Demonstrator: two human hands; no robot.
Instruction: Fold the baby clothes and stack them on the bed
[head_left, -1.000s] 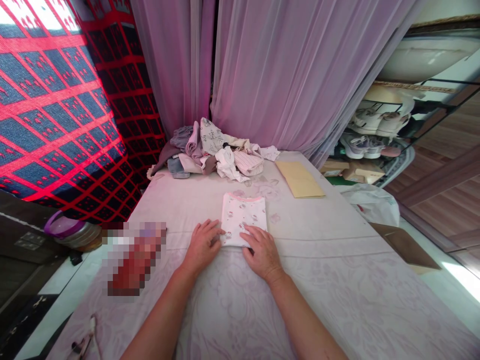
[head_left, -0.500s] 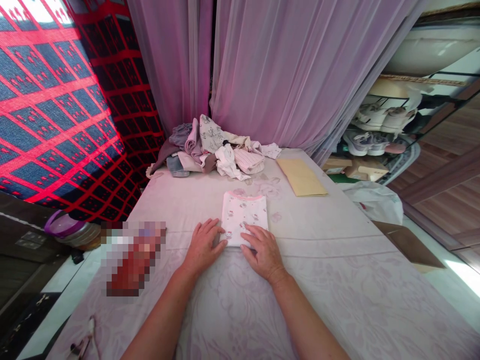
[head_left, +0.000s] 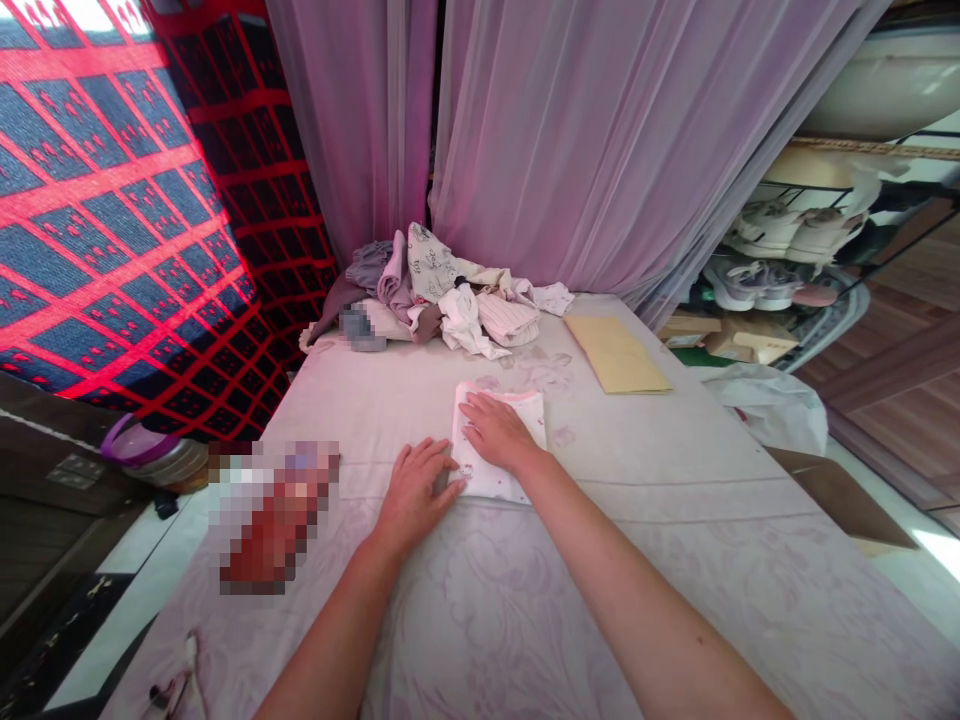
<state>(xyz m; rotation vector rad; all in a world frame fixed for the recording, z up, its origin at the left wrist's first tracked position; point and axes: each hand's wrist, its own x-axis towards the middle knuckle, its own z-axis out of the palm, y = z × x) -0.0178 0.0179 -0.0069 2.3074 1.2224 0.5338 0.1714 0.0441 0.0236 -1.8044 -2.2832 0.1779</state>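
A white folded children's shirt [head_left: 491, 482] with small printed figures and a pink neckline lies flat on the bed's patterned sheet [head_left: 480, 600]. My right hand [head_left: 496, 428] rests spread on its upper part, hiding much of the print. Beside the shirt's left edge, my left hand [head_left: 417, 492] lies with fingers apart, its thumb and fingertips touching the fabric near the lower left corner. Neither hand grips anything.
A heap of loose clothes [head_left: 450, 300] lies at the far end, with a yellow folded sheet [head_left: 616, 355] to its right. A blurred red item [head_left: 270, 530] and a cable [head_left: 193, 670] are on the left. Purple curtains [head_left: 585, 140] hang behind; shoes [head_left: 795, 235] stand on a rack.
My right hand has moved from the shirt's lower right up and left onto its upper part. The left hand stays beside the shirt. The whole view has shifted slightly.
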